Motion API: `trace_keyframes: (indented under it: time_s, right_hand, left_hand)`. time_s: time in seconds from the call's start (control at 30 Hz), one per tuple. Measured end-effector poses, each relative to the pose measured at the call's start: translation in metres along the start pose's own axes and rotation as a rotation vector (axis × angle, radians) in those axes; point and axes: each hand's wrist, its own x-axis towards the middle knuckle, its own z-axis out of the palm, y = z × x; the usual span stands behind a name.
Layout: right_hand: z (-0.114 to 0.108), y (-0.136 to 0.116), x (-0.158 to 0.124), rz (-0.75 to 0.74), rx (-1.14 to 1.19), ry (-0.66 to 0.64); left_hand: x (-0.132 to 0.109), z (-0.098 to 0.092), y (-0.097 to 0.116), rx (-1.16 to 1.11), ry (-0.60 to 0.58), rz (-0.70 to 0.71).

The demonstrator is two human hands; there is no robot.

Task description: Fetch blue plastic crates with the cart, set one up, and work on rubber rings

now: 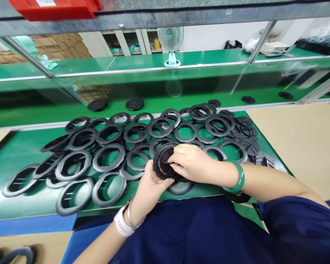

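My left hand [151,189], with a white-strapped watch on the wrist, holds a round black plastic ring assembly [160,169] upright from below. My right hand [189,163], with a green bangle [238,176] on the wrist, grips the same piece from the right, its fingertips reaching into the centre. The fingers hide much of the piece's face. Under both hands lie many overlapping black plastic rings [108,157], spread across the green workbench [16,150]. A pile of flat black parts [246,135] lies to the right.
Several black round discs [134,103] stand on a green shelf behind a glass panel [165,82]. A red bin [53,7] sits overhead on a metal rail. A small fan [170,42] stands farther back. Beige surfaces flank the bench.
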Motion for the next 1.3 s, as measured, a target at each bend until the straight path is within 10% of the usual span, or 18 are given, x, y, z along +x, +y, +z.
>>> trace_keyframes:
  time_s: [0.93, 1.1, 1.2, 1.3]
  right_hand:
    - [0.010, -0.016, 0.001, 0.058, -0.154, -0.108]
    - [0.003, -0.015, -0.002, -0.025, -0.052, 0.210]
    - [-0.001, -0.008, -0.003, 0.194, 0.157, 0.377]
    - [0.007, 0.003, -0.002, 0.477, 0.479, 0.252]
  left_hand:
    - [-0.003, 0.001, -0.005, 0.052, 0.042, 0.069]
    - [-0.001, -0.001, -0.003, -0.028, 0.081, 0.096]
    - [-0.002, -0.003, 0.001, -0.057, 0.103, 0.148]
    - [-0.003, -0.002, 0.001, -0.033, 0.080, 0.137]
